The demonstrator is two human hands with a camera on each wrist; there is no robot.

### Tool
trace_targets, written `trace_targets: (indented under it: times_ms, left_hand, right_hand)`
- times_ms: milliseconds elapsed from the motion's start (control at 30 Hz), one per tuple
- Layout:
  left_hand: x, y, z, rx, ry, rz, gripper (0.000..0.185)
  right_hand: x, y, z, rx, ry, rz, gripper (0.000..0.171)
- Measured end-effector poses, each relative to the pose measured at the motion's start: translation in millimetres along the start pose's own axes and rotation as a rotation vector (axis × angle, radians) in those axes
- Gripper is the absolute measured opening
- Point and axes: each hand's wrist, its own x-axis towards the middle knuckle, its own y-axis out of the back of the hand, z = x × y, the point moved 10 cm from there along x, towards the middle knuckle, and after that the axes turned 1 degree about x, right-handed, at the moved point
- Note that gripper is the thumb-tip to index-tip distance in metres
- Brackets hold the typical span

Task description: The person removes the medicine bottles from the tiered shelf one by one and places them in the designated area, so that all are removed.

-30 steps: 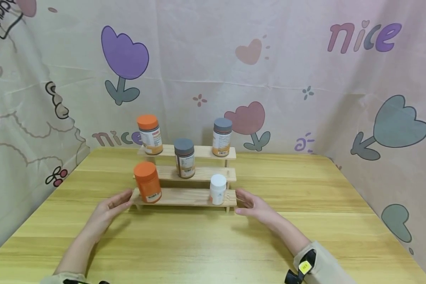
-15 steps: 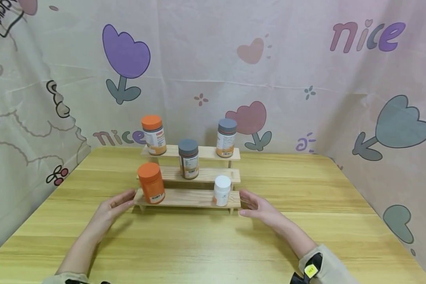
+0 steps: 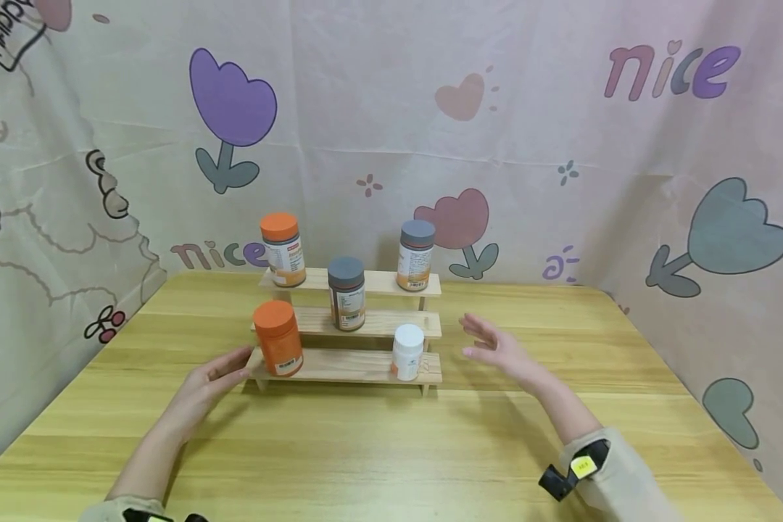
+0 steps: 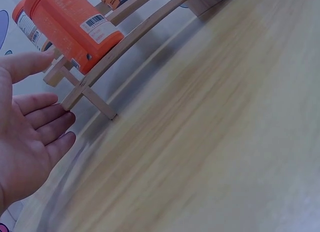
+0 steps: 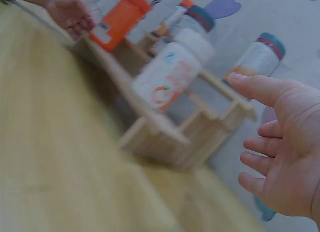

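Note:
A three-tier wooden shelf [image 3: 352, 365] stands mid-table with pill bottles on its steps. On the bottom step are an orange bottle [image 3: 278, 341] at left and a small white bottle [image 3: 407, 353] at right. The middle step bears a grey-capped bottle [image 3: 347, 294]. An orange-capped bottle [image 3: 283, 250] and another grey-capped bottle [image 3: 415, 256] are on top. My left hand [image 3: 199, 391] is at the shelf's left end, fingers extended; in the left wrist view its fingertips meet the bottom board's end. Off the right end, my right hand [image 3: 505, 357] is raised with fingers spread, holding nothing.
The wooden table [image 3: 339, 457] extends on both sides of the shelf and in front of it. Behind it hangs a patterned cloth [image 3: 339, 87], with more cloth along the left and right sides.
The shelf and bottles shifted slightly right in view, then stayed. My right hand has left the shelf's right end, moving up and right. My left hand remains at the left end.

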Motion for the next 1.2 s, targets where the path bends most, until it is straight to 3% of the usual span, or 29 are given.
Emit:
trace_targets:
  times_ms: [200,333,567,767,1200]
  left_hand:
    - [1.6,-0.7,-1.3,-0.025,-0.01,-0.007,0.059]
    - [1.2,0.0,1.5,-0.042,-0.03,-0.01,0.058]
    - [0.8,-1.8,4.4,-0.064,-0.067,-0.013,0.055]
    - [-0.1,-2.7,3.3,-0.08,-0.053,-0.016,0.056]
    - [0.3,-1.6,0.7,-0.063,-0.029,-0.01,0.057]
  right_hand:
    - [19.9,27.4,-23.8,-0.027,-0.026,0.078,0.073]
    - [39.2,34.4,-39.1,-0.005,-0.031,0.102,0.072]
    - [69.5,37.5,-60.2,0.028,-0.028,0.152,0.073]
    - [89.8,38.3,-81.6,0.024,-0.011,0.213,0.074]
    - [112.5,36.8,-107.9,-0.065,0.007,0.294,0.072]
